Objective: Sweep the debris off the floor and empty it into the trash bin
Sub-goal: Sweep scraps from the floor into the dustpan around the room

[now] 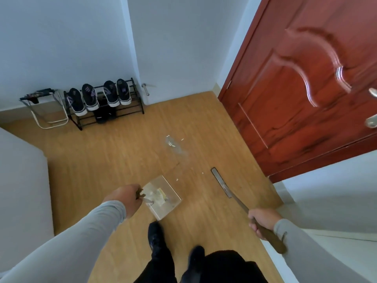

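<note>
Right hand (pixel 263 220) gripping broom handle (pixel 269 235), left hand (pixel 126 198) holding dustpan (pixel 163 196) low over floor (pixel 102 160), approaching debris (pixel 170 143) lying mid-floor, presumably for collecting.

The red door (pixel 306 94) is smeared by motion blur and cut off at the top and right edges, its handle (pixel 371 121) only partly in frame. The scraps in the dustpan (pixel 163 196) are too blurred to identify. The broom (pixel 222 181) head shows only edge-on.
</note>
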Demonstrator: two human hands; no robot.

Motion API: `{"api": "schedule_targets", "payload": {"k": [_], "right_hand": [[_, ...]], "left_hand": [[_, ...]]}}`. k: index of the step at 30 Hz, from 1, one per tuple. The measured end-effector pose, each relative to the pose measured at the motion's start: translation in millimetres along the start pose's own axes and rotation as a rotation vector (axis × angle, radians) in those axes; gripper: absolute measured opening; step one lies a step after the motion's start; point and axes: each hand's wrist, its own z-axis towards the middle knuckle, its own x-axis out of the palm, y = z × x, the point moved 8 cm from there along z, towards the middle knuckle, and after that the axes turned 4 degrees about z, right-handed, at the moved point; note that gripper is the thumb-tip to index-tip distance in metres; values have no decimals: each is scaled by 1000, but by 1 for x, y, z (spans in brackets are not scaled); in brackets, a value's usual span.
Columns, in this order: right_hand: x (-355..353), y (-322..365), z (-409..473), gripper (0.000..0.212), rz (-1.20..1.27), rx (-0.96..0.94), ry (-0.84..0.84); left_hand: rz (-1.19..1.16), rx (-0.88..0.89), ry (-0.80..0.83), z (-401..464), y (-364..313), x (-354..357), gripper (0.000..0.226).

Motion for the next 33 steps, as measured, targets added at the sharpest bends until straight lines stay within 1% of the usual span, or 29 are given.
{"api": "schedule_targets", "payload": {"k": [4,11,15,18,19,20,21,22,24,26,30,33], "right_hand": [[17,29,17,21,5,24,-3],[38,104,72,19,-98,1,-12],[69,114,97,20,-83,25,26],[103,106,90,24,-309,-21,111],[111,102,83,29,-362,-53,147],[116,99,77,44,-381,-86,192],[114,97,71,59,-387,-112,233],[108,95,67,66,-339,-110,259],[86,93,59,64,-191,-63,285],[69,94,48,60,-124,-50,291],[78,105,49,61,-143,-111,236],[101,120,64,61,-224,-118,221]], "left_hand": [[2,25,21,35,-5,-6,17],[32,3,51,98,-18,6,15],[82,4,50,119,-27,2,14],[93,0,49,118,-24,-1,18],[92,1,53,118,-24,0,19],[88,3,55,117,-25,0,20],[88,6,57,116,-26,-1,21],[94,11,59,116,-27,-2,22],[101,17,62,116,-27,-3,23],[96,15,65,116,-24,-4,22],[98,18,72,118,-24,-7,21],[107,21,79,119,-24,-6,21]]}}
